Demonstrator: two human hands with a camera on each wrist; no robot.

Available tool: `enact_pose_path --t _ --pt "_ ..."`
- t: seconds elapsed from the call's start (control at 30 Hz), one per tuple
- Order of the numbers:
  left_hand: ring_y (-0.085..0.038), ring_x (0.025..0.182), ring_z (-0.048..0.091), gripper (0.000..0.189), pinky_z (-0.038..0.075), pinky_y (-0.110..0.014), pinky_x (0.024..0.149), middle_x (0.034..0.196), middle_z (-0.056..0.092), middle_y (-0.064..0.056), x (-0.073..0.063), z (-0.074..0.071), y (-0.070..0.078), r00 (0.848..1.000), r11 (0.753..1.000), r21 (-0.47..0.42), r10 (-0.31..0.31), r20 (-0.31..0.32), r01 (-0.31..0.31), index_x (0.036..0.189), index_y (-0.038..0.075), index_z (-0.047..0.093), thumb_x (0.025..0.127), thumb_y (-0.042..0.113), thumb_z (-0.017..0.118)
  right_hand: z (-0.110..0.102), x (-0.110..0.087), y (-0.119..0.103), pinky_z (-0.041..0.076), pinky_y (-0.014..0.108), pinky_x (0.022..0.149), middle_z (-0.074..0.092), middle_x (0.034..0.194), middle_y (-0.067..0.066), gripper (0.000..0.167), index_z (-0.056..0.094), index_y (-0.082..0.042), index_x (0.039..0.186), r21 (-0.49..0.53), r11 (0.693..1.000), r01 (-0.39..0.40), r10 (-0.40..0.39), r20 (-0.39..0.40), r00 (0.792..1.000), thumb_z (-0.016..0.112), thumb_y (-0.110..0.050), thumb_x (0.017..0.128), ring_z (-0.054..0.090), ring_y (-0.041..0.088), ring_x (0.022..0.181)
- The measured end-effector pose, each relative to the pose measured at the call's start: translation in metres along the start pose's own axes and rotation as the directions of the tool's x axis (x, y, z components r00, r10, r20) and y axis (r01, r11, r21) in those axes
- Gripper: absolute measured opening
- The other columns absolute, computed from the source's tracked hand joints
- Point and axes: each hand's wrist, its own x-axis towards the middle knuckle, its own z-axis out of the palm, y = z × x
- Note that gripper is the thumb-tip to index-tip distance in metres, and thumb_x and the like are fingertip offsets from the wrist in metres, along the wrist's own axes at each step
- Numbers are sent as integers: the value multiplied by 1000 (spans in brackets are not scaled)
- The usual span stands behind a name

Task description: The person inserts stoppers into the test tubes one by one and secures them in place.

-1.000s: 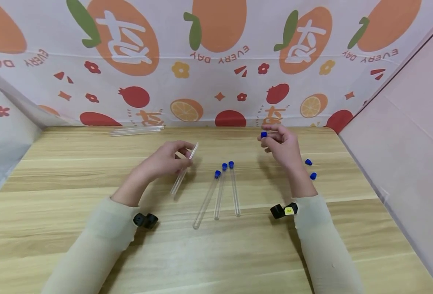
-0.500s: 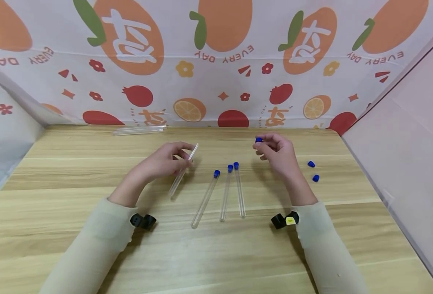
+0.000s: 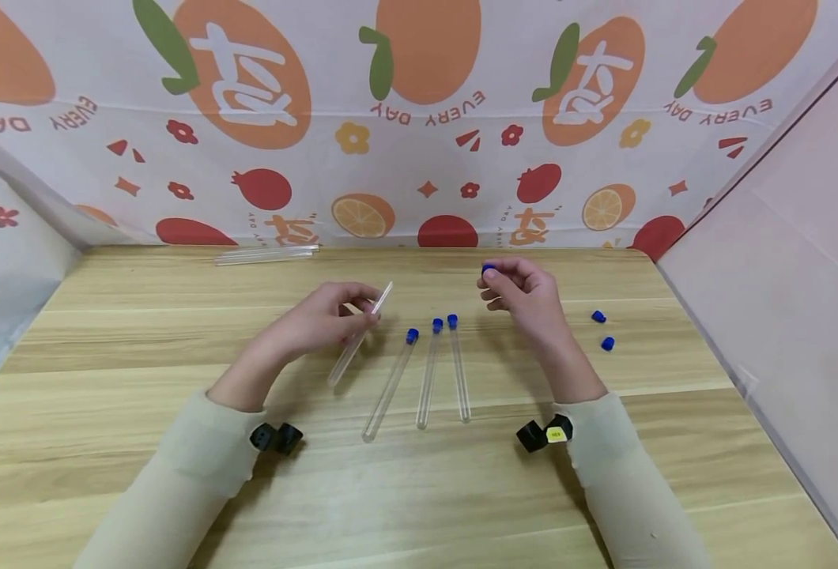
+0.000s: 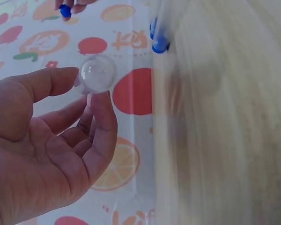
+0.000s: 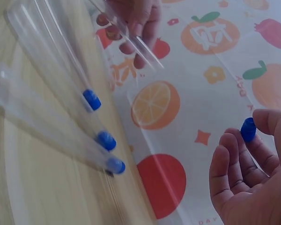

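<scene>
Evidently both hands are busy on either side of the middle capped tube (image 3: 427, 387): to its left, the left hand (image 3: 322, 318) pinches a bare tube (image 3: 345, 363) between thumb and fingers, tilted, rounded end low and toward the person; to its right and farther back, the right hand (image 3: 526, 296) pinches a blue cap (image 5: 248, 130) between thumb and finger, well apart from the bare tube. The step looks like capping, and doing it well would mean holding the bare tube steady close below its mouth, squaring the cap's narrow end to the opening, then pressing straight along the tube's length; a skewed push could slip or strain the clear wall. Which end of the cap faces the mouth I cannot tell. Two spare caps (image 3: 607, 344) lie to the right of the middle capped tube. As for writing, the fruit-printed sheet (image 3: 398, 162) standing beyond that tube repeats "EVERY DAY", apparently inverted, with large brush-like white characters (image 3: 241, 79) I cannot read. A yellow label (image 3: 556, 435) at the right wrist, right of the tube's lower end, bears print too small to read, and no brand shows on tubes or caps.
</scene>
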Motion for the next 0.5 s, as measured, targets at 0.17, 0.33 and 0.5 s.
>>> enact_pose_path --t 0.17,0.33,0.5 --pt "-22 78 61 36 55 -31 62 109 63 -20 -2 5 7 999 999 -10 33 15 -33 133 0 57 99 10 61 7 -4 -1 60 29 77 69 101 5 29 63 0 120 30 1000 -2 1 36 999 64 -21 99 68 19 90" --pt "-23 77 60 36 55 -33 62 107 63 -17 -2 7 7 999 999 -7 43 23 -42 133 1 58 99 11 61 11 -6 -3 60 29 77 68 102 7 28 63 2 119 35 999 5 -7 55 998 64 -17 99 67 20 91" --pt "-21 72 58 37 53 -30 59 107 62 -20 0 11 1 998 1000 -6 17 54 -16 134 -3 56 99 9 59 12 -7 -2 59 28 78 68 102 7 25 63 0 118 30 1000 0 -2 56 998 64 -16 99 67 19 91"
